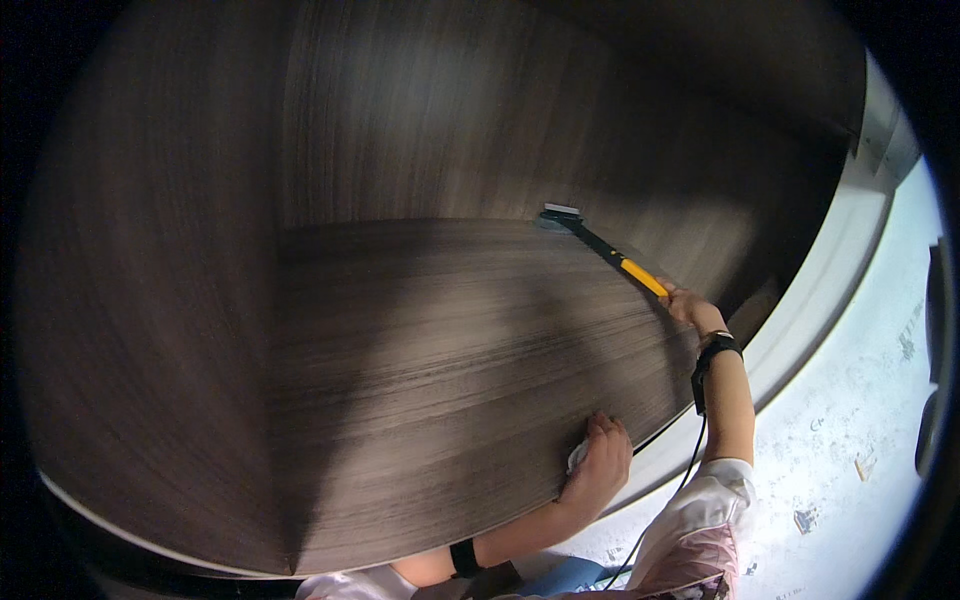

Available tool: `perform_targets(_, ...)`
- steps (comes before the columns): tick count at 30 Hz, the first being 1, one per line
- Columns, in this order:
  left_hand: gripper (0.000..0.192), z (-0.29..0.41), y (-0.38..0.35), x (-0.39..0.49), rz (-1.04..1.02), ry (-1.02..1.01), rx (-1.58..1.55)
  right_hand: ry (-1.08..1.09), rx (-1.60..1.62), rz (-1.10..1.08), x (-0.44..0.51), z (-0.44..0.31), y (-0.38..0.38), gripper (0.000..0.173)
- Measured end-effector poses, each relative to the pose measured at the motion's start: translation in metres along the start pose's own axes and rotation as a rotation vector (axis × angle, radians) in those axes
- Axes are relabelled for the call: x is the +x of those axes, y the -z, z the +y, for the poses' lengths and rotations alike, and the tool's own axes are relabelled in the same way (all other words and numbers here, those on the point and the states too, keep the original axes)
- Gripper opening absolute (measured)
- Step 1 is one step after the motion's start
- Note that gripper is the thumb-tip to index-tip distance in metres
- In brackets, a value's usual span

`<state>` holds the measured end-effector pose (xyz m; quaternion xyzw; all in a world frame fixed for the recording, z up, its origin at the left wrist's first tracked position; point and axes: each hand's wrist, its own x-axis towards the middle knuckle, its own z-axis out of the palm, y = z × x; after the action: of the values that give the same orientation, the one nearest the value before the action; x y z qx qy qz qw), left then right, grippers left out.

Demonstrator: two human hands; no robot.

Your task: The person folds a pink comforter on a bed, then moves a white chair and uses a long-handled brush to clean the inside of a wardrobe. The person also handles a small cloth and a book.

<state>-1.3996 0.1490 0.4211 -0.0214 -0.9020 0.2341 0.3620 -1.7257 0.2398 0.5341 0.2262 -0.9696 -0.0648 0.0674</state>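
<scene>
My right hand [691,306] grips the yellow end of a long-handled scraper [643,276] with a black shaft. Its dark head, with a pale blade edge, is at the seam where the dark wood-grain bottom panel [450,337] meets the back panel [450,112] of a cabinet. Near the front edge of the bottom panel, my left hand [604,459] is curled around a small white wad [577,455], perhaps tissue or cloth. Most of that wad is hidden by the fingers.
A wood-grain side panel [150,300] closes off the left. White edging [817,315] curves along the right front, with a pale, marked floor [840,450] beyond it. A black cable [679,487] hangs from the band on my right wrist. Dark objects [934,322] stand at the far right.
</scene>
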Motion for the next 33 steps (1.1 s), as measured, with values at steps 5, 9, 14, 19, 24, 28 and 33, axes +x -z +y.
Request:
perform_targets(5,0.040,-0.003,0.015,-0.013,-0.064,-0.049,-0.044,-0.141,0.042,0.091,0.045,0.023,-0.036,0.037)
perform_targets(9,0.040,-0.003,0.023,-0.021,-0.071,-0.067,-0.037,-0.087,-0.141,0.191,0.054,0.020,-0.037,0.034)
perform_targets(14,0.040,-0.003,0.028,-0.029,-0.136,-0.079,-0.032,-0.149,-0.179,0.034,0.044,0.008,-0.027,0.043)
perform_targets(19,0.041,-0.008,0.051,-0.034,-0.082,-0.017,0.054,-0.149,-0.001,0.110,0.030,-0.008,-0.023,0.036)
perform_targets(24,0.042,-0.031,0.067,-0.037,-0.134,0.009,0.068,-0.067,-0.004,0.116,-0.030,-0.021,0.001,0.035)
perform_targets(28,0.039,-0.079,0.077,-0.043,-0.165,-0.001,0.099,-0.210,0.055,-0.033,-0.079,-0.072,0.046,0.040)
perform_targets(33,0.035,-0.192,0.068,-0.034,-0.140,0.093,0.093,-0.237,0.169,-0.159,-0.108,-0.147,0.117,0.052)
